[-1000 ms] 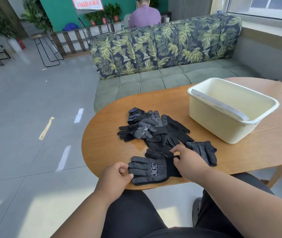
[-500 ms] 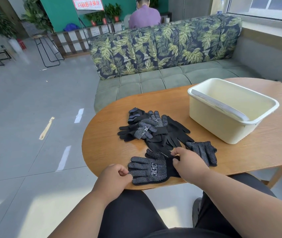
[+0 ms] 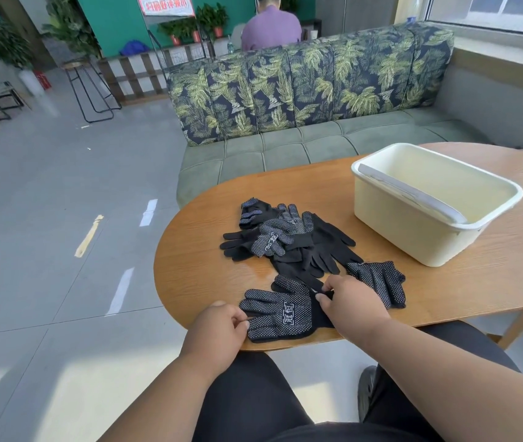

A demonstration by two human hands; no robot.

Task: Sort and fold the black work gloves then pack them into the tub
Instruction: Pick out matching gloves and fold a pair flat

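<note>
Pinching a dotted glove point(image 3: 280, 314) flat at the table's point(image 3: 190, 275) six o'clock edge: left hand point(image 3: 218, 327) on fingertips, right hand point(image 3: 354, 303) on cuff (pile point(image 3: 288, 240) at twelve, tub point(image 3: 425, 231) at two).

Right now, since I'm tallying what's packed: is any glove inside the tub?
No: the tub shows only its bare cream interior, and every glove, including the pile, lies on the table.

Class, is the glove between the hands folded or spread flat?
Spread flat: the dotted glove lies open on the table, fingers extended.
</note>
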